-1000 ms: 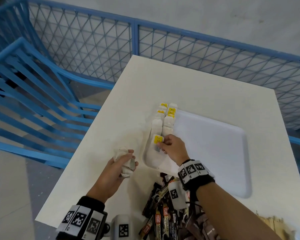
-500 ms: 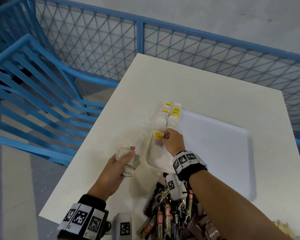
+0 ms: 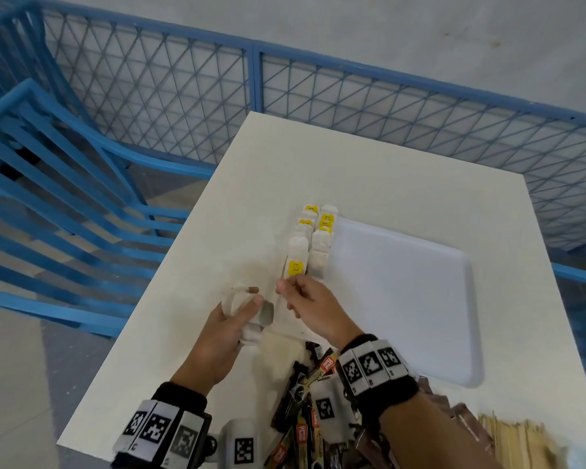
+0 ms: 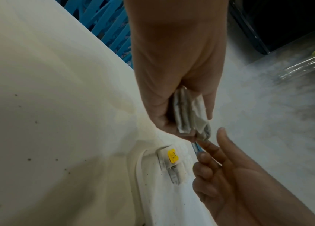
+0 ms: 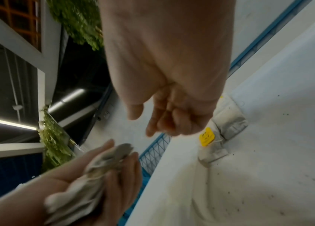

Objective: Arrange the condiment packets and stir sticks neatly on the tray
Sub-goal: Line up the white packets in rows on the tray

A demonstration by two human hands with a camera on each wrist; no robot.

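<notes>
A white tray [image 3: 403, 299] lies on the cream table. Two columns of white packets with yellow tags [image 3: 318, 231] run along its left edge. The nearest packet [image 3: 296, 262] lies flat at the front of the left column and is also in the left wrist view [image 4: 172, 156]. My left hand [image 3: 251, 304] grips a bundle of white packets [image 4: 189, 113] just left of the tray's near corner. My right hand [image 3: 290, 292] hovers beside that bundle with loosely curled fingers and holds nothing; in the left wrist view its index finger [image 4: 205, 144] touches the bundle's lower end.
A heap of dark sachets [image 3: 305, 411] lies at the table's near edge under my right wrist. Pale wooden stir sticks [image 3: 518, 441] lie at the near right. A blue mesh fence [image 3: 251, 79] stands behind the table and blue slatted furniture [image 3: 65, 181] to its left.
My right hand has let go of the yellow-tagged packet at the front of the left column and drawn back toward the bundle in my left hand. The left hand has shifted slightly toward the tray.
</notes>
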